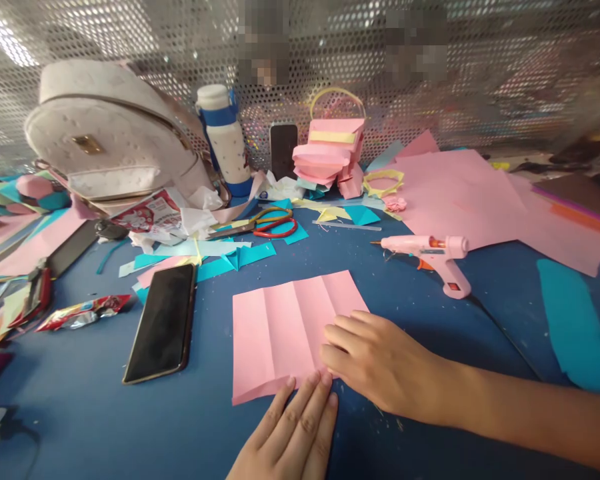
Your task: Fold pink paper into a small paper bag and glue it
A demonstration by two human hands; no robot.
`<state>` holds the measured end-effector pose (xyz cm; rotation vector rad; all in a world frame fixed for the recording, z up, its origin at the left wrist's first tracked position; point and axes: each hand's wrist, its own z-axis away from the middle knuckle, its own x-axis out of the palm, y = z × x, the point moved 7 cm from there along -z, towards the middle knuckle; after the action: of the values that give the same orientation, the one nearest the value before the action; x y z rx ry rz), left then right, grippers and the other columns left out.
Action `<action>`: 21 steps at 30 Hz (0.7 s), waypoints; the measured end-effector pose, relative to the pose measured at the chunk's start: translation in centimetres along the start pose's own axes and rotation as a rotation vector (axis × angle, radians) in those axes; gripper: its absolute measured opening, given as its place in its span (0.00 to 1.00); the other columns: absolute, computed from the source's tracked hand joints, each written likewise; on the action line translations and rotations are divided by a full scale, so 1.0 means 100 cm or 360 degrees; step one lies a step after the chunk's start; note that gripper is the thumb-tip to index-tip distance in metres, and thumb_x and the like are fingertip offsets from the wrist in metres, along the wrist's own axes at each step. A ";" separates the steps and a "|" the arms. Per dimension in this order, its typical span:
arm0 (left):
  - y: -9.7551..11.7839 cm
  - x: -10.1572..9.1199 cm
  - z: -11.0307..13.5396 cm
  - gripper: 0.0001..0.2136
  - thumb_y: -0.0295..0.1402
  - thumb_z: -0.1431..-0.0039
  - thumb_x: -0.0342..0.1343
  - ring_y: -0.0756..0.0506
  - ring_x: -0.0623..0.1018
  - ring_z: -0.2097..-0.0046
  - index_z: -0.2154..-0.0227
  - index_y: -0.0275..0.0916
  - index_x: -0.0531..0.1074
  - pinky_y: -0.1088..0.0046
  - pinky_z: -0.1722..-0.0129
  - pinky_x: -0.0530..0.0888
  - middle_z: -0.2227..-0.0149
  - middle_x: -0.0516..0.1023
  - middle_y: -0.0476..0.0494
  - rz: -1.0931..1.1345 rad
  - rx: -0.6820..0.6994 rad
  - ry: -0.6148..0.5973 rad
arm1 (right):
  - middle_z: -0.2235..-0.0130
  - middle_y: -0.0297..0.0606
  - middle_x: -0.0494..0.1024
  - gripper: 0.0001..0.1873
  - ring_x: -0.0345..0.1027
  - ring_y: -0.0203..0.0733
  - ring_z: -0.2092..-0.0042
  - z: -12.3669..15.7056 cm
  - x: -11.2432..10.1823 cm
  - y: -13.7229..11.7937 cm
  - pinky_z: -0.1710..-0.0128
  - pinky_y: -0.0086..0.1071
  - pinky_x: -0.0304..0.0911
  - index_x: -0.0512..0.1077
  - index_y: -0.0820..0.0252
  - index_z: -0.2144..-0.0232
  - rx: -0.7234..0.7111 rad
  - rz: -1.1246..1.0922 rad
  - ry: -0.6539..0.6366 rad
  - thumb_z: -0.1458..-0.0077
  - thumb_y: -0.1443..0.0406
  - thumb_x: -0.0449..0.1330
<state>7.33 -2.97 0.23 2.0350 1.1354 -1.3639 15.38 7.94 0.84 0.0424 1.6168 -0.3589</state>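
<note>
Where under right hand [380,357], pink paper [293,333] hidden.

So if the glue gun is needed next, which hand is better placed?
Probably the right hand, on the right part of the pink sheet and nearer the glue gun, whose handle points toward that forearm. The left hand is farther off, at the sheet's near edge.

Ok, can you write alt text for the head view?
A person's left hand and right hand touch a creased pink paper sheet on a blue table. A pink hot glue gun lies to the right, a smartphone to the left. Behind are scissors, a backpack, a bottle and a pink paper model.
</note>
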 end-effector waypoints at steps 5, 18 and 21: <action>-0.009 0.000 0.005 0.19 0.28 0.28 0.39 0.43 0.64 0.35 0.42 0.32 0.68 0.66 0.33 0.58 0.38 0.68 0.42 0.0009 0.0063 -0.0048 | 0.65 0.34 0.68 0.05 0.55 0.43 0.65 0.000 0.001 0.000 0.64 0.37 0.46 0.63 0.57 0.67 0.0006 0.0028 -0.0001 0.39 0.71 0.54; -0.058 -0.024 0.046 0.19 0.36 0.28 0.41 0.45 0.67 0.38 0.41 0.34 0.66 0.66 0.32 0.52 0.40 0.71 0.43 -0.0047 -0.0153 -0.0209 | 0.66 0.34 0.67 0.05 0.54 0.43 0.66 0.000 0.004 0.002 0.65 0.37 0.46 0.63 0.57 0.67 -0.0012 0.0040 0.0002 0.41 0.72 0.54; -0.077 -0.025 0.043 0.14 0.32 0.30 0.46 0.46 0.74 0.49 0.45 0.36 0.67 0.71 0.47 0.69 0.49 0.76 0.42 0.0173 -0.0551 -0.0164 | 0.66 0.34 0.67 0.06 0.53 0.43 0.66 0.001 0.004 0.001 0.66 0.37 0.45 0.63 0.58 0.67 -0.0025 0.0040 0.0009 0.42 0.73 0.55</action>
<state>-1.75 -2.70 1.27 1.7328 1.1108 -1.1172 15.44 7.98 0.42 0.0521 1.6232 -0.3269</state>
